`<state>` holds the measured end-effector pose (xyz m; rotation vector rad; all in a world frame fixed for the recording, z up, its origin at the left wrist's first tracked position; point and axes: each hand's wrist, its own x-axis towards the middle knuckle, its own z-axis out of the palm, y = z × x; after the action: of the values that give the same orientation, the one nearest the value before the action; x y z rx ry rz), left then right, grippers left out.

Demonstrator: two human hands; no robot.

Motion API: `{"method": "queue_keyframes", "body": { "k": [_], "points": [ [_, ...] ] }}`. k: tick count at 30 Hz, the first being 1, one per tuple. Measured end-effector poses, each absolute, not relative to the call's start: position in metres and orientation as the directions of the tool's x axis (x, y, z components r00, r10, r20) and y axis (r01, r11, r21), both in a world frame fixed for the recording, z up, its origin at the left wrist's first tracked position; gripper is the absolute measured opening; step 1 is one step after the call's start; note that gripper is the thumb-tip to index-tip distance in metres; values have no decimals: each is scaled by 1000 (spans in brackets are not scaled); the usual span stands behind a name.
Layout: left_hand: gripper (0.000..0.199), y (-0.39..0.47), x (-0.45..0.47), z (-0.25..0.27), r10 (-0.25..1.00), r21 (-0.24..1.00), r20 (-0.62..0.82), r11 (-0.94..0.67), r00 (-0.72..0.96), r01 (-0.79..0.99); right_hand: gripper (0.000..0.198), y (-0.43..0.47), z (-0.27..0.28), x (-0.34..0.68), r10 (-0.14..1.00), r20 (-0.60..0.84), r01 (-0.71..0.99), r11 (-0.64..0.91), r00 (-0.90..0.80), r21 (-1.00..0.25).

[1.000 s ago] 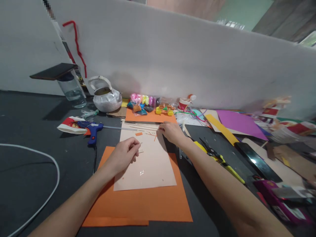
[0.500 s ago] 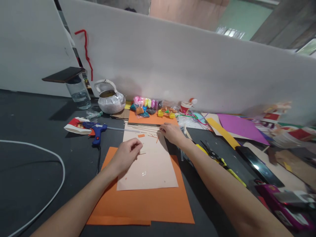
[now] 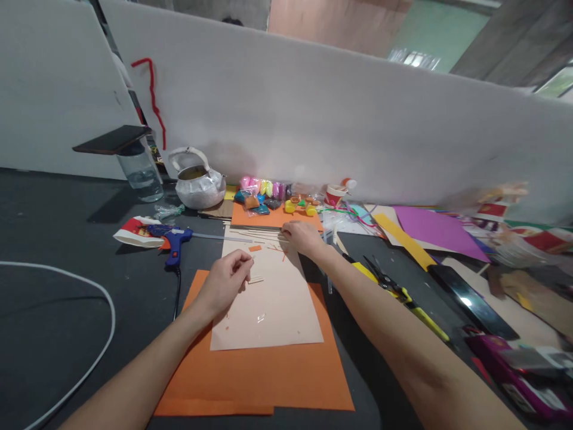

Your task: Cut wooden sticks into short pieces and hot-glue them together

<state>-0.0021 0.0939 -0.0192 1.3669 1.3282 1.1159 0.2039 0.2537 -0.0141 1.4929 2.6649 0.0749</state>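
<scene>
My left hand [image 3: 227, 280] is over the left side of a pale paper sheet [image 3: 277, 316], thumb and fingertips pinched together. A tiny pale tip shows at the fingertips, too small to name. Right beside it, a few short cut sticks [image 3: 256, 279] lie on the sheet. At the sheet's far end my right hand [image 3: 303, 240] has its fingers closed at the ends of long thin sticks [image 3: 255, 233]; one seems pinched there. Between the hands lie a small orange scrap [image 3: 255, 248] and thin orange-brown bits [image 3: 283, 255].
Orange sheets [image 3: 268, 382] lie underneath. A blue glue gun [image 3: 178, 246], silvery kettle [image 3: 201, 190] and jar of water [image 3: 142, 176] stand left. Bagged coloured clay [image 3: 264, 190] sits behind. Yellow-handled pliers [image 3: 405, 298], a phone [image 3: 470, 301] and purple paper [image 3: 439, 233] are at right.
My right hand has shifted slightly left along the long sticks. My left hand has drawn back a little left, showing more of the short sticks. The view has tilted slightly.
</scene>
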Motion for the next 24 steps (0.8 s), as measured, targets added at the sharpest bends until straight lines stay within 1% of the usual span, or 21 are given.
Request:
{"method": "queue_keyframes", "body": {
  "k": [6,10,12,14,18,20,22,24],
  "points": [
    [22,94,-2,-19,1000,988,17,-19,14,153,34,261,-13,202,854,-57,855,518,-518,2],
    [24,96,-3,-20,1000,995,20,-19,-17,101,34,253,0,205,858,-20,853,509,-514,-116],
    [25,97,-3,-20,999,998,13,-10,-44,59,34,245,11,210,866,34,844,495,-499,-206],
    [26,98,-4,-20,997,1000,10,-9,-76,7,34,234,23,218,879,107,820,473,-465,-323],
    [27,98,-5,-12,994,993,2,-14,-106,-115,31,203,44,233,911,232,686,409,-340,-601],
    [26,96,-3,-4,997,983,-29,16,-71,-182,28,180,46,234,927,224,578,365,-302,-730],
    [20,93,1,4,997,966,-78,74,-6,-249,27,152,40,229,933,155,468,301,-324,-831],
    [16,89,7,9,989,942,-134,148,69,-300,28,122,27,218,922,61,386,220,-383,-896]
  ]
}}
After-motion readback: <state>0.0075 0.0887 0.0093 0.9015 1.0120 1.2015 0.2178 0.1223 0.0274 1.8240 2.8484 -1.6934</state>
